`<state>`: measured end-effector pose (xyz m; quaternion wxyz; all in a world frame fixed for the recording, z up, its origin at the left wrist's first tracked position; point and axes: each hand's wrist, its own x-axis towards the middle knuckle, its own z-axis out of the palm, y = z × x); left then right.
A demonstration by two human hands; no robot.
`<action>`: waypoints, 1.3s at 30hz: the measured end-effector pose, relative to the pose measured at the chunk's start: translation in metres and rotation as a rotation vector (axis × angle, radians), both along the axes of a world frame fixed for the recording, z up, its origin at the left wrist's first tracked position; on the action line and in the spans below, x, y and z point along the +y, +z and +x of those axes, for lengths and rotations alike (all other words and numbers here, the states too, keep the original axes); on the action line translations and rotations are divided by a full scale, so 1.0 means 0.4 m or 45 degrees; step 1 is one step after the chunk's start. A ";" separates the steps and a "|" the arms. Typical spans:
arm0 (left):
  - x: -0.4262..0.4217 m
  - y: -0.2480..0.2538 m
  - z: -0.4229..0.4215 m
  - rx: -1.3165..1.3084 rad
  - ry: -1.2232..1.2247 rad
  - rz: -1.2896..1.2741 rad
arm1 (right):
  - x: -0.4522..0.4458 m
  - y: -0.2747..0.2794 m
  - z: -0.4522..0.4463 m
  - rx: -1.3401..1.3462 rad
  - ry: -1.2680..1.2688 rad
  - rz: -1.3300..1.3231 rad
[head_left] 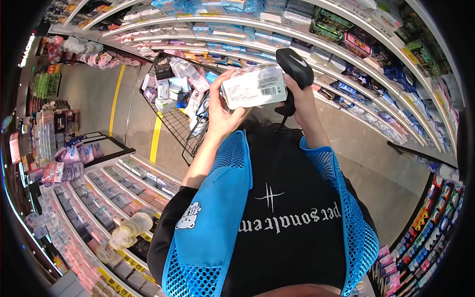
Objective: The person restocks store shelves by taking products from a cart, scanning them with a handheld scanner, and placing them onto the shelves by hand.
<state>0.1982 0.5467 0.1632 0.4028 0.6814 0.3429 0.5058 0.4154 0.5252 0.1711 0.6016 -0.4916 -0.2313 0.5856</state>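
A white rectangular package [247, 88] with small print and a barcode on its face is held in front of my chest. My left hand [221, 106] grips its left end, fingers at the top edge and thumb along the bottom. My right hand [303, 101] is wrapped round a black handheld barcode scanner [295, 67], at the package's right end. The right thumb lies close to the package edge; I cannot tell whether it presses on it. Part of the scanner's handle is hidden by the hand.
A black wire shopping cart [170, 127] filled with mixed packages [170, 89] stands ahead on the left. Stocked shelves [346, 64] curve across the front and right. Another display with small items [118, 193] is close on my left. Yellow lines [156, 138] mark the floor.
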 end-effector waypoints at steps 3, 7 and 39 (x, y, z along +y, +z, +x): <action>-0.003 0.001 -0.008 0.023 0.011 -0.002 | -0.007 -0.021 0.001 0.012 0.026 0.019; -0.018 0.032 -0.007 0.020 0.046 -0.105 | -0.011 -0.012 0.004 0.026 0.108 0.025; -0.087 0.004 0.114 -0.365 -0.089 -1.033 | -0.122 -0.017 0.072 -0.038 -0.100 -0.048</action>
